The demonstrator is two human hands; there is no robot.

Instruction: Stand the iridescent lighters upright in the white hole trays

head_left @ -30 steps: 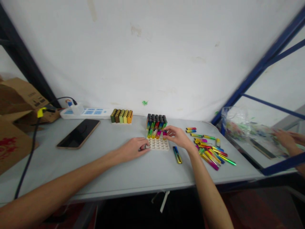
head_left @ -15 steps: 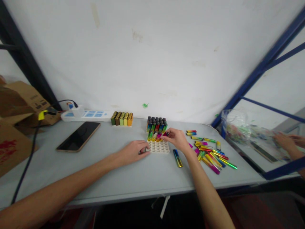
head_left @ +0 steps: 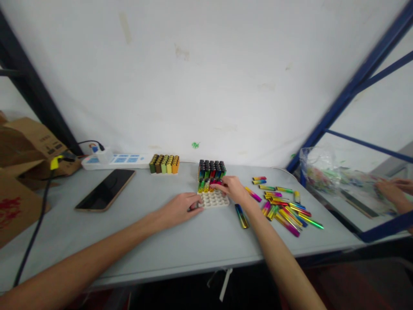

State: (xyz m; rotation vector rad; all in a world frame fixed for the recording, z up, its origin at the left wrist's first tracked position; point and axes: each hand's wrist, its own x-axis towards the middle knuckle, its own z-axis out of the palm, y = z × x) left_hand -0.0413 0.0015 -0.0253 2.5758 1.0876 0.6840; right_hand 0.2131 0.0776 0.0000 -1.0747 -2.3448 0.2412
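Observation:
My right hand [head_left: 234,189] is closed at the right end of the front row in a white tray with round holes [head_left: 216,200]. Its fingers pinch a pink-red lighter, partly hidden behind them. Beside it in that row stand upright green and yellow lighters [head_left: 203,186]. Behind them is a block of upright black-topped lighters [head_left: 212,169]. At the tray's left edge my left hand [head_left: 183,209] is closed around a small dark object [head_left: 194,206], too covered to name. A blue-and-gold shiny tube [head_left: 241,216] lies right of the tray.
Many shiny coloured tubes [head_left: 287,211] lie scattered on the right. At the back stand gold-topped lighters [head_left: 164,164] and a power strip [head_left: 129,160]. A phone [head_left: 106,189] and cardboard boxes [head_left: 29,146] are on the left. Beyond the blue frame [head_left: 332,116], another person's hands [head_left: 392,193] show.
My right hand has moved slightly down and left, bringing the pink-red lighter into line with the front row. My left hand stays at the tray's edge. The camera view has shifted a little.

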